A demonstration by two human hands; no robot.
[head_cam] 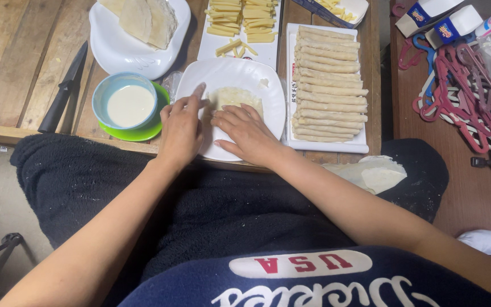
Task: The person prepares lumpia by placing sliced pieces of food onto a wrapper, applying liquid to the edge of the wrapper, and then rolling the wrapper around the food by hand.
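Landmark: white square plate point(268, 96) on the bench point(18, 68).
Wrapper point(235, 98): on plate centre, near edge hidden under fingers.
Left hand point(182, 128): spread flat, touching wrapper's left edge.
Right hand point(248, 133): flat, fingers pressing wrapper.
Filling: cannot tell.

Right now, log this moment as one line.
left hand: on wrapper | right hand: on wrapper | white plate | finished rolls right

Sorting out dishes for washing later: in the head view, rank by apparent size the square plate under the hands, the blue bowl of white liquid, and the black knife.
1. Square plate
2. Black knife: longer than the bowl but thin, so unsure
3. Blue bowl
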